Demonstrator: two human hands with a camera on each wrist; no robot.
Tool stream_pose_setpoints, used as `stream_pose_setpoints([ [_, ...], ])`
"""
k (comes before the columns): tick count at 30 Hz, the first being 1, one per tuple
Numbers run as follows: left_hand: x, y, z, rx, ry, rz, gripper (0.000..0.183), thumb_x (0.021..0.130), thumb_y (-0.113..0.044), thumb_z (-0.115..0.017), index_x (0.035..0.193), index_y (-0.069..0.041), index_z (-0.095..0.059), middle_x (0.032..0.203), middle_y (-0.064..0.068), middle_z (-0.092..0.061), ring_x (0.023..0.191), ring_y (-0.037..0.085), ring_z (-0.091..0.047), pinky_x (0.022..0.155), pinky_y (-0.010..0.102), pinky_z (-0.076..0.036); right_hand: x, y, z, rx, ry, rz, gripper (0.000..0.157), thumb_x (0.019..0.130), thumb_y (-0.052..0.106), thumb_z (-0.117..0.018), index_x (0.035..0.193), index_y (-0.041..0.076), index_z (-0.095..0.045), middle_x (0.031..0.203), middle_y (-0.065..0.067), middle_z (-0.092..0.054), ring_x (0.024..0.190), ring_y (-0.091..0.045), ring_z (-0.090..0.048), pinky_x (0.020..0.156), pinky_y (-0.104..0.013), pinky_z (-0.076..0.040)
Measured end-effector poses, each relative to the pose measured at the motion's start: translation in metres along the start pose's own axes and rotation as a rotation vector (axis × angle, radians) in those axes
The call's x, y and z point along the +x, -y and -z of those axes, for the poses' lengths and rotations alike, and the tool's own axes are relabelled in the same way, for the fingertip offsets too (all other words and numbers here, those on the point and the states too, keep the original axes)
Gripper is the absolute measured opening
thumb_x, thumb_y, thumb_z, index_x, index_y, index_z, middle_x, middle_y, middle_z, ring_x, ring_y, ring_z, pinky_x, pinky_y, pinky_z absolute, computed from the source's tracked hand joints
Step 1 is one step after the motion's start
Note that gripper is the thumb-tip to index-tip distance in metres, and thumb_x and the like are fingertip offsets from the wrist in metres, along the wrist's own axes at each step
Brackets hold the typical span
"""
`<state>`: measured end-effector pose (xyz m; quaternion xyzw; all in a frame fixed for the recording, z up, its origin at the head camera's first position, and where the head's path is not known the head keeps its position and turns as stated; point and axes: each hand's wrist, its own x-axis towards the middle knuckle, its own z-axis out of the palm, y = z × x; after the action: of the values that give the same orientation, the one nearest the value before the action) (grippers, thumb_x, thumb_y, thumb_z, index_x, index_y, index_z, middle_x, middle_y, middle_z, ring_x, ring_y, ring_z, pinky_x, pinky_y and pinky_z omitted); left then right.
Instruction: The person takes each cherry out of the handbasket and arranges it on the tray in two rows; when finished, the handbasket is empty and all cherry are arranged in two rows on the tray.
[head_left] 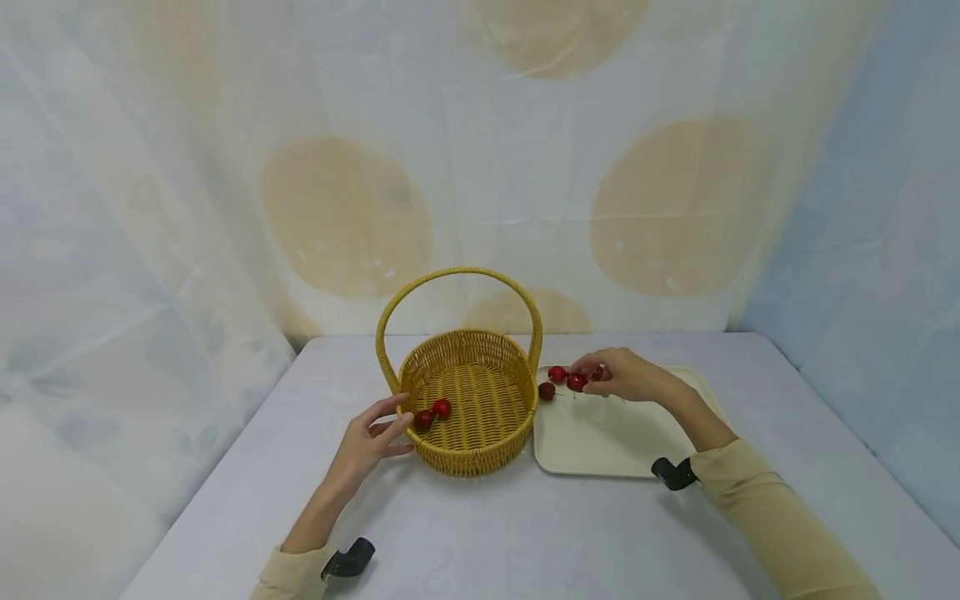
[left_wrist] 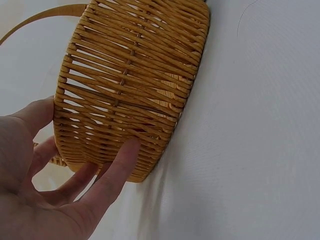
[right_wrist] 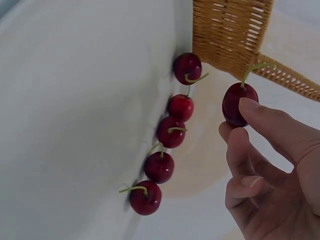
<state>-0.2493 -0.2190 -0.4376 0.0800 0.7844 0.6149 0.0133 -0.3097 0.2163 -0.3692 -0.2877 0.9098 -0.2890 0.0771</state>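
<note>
My left hand [head_left: 362,448] holds the round woven basket [head_left: 468,461] by its left side. In the left wrist view its fingers spread over the rim and the outer wicker wall. Two red cherries [head_left: 442,408] lie inside the basket, near that hand. Over the far left part of a cream tray [head_left: 600,462], my right hand [head_left: 626,375] pinches a dark red cherry [right_wrist: 232,107] between thumb and fingers, its green stem pointing away. Several more cherries [right_wrist: 171,132] with stems sit in a row on the tray, beside the held one in the right wrist view.
The basket's tall arched handle [head_left: 461,272] stands upright over it. The tray's left edge is close against the basket's right side. A white-covered table [head_left: 480,542] lies beneath, with a pale curtain [head_left: 510,167] with tan circles behind it.
</note>
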Motion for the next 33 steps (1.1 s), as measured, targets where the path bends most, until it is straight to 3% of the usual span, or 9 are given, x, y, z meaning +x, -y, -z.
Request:
stream_pose_setpoints([
  [12, 0.000, 0.001, -0.001, -0.004, 0.000, 0.000, 0.057, 0.093, -0.035, -0.067, 0.143, -0.014, -0.049, 0.139, 0.018, -0.048, 0.122, 0.037, -0.059, 0.085, 0.051, -0.060, 0.026, -0.020, -0.012, 0.018, 0.033, -0.022, 0.034, 0.092, 0.003, -0.064, 0.126, 0.000, -0.062, 0.108, -0.019, -0.067, 0.072, -0.019, -0.060, 0.059, -0.024, -0.053],
  [16, 0.000, 0.001, 0.000, -0.002, -0.002, 0.002, 0.057, 0.093, -0.036, -0.067, 0.143, -0.015, -0.049, 0.138, 0.017, -0.049, 0.121, 0.036, -0.060, 0.084, 0.050, -0.061, 0.031, -0.025, -0.017, -0.023, 0.035, -0.010, 0.033, 0.091, 0.001, -0.065, 0.124, 0.000, -0.063, 0.106, -0.018, -0.069, 0.074, -0.020, -0.059, 0.059, -0.023, -0.051],
  [33, -0.001, 0.001, 0.000, 0.003, -0.002, 0.001, 0.056, 0.093, -0.036, -0.067, 0.142, -0.016, -0.050, 0.139, 0.016, -0.049, 0.121, 0.036, -0.060, 0.083, 0.049, -0.061, 0.031, -0.023, -0.029, -0.086, 0.087, -0.027, 0.032, 0.090, 0.003, -0.066, 0.122, 0.002, -0.065, 0.101, -0.014, -0.070, 0.069, -0.012, -0.058, 0.058, -0.021, -0.051],
])
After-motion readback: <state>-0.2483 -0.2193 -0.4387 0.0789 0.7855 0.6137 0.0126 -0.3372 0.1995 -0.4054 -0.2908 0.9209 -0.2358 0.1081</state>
